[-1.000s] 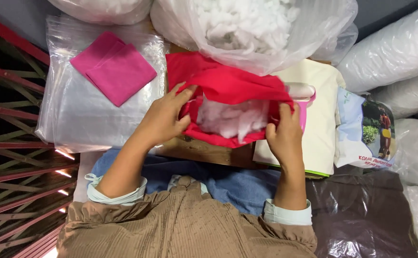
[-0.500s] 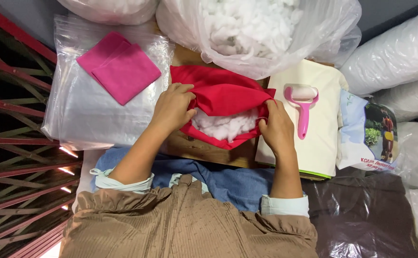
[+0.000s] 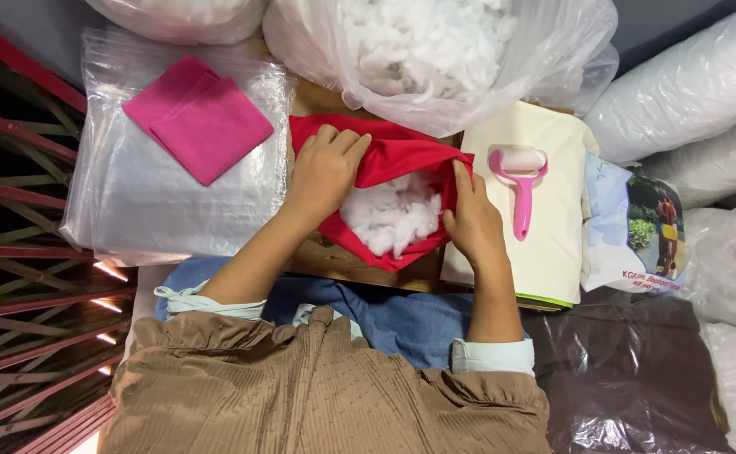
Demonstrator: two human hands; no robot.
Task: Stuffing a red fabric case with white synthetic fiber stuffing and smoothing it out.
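Red fabric cover [image 3: 402, 160], part-filled with white stuffing [image 3: 393, 214], is laid at the table's near centre. Its upper edge is gripped by the left hand [image 3: 326, 172]; its right edge is pinched by the right hand [image 3: 471, 223]. Just right, a pink lint roller [image 3: 519, 181] is rested on cream fabric [image 3: 553, 252]. Far left, pink cloths [image 3: 195, 118] are laid on clear bags [image 3: 145, 202].

A large clear plastic bag [image 3: 435, 76] full of white stuffing sits at the top centre, with another clear bag [image 3: 179, 17] partly in view to its left. A stack of flat clear plastic bags [image 3: 145, 202] lies at the left. At the right, a flat pale-blue printed package [image 3: 633, 223] bearing a colourful picture lies among white-filled clear bags [image 3: 688, 92].
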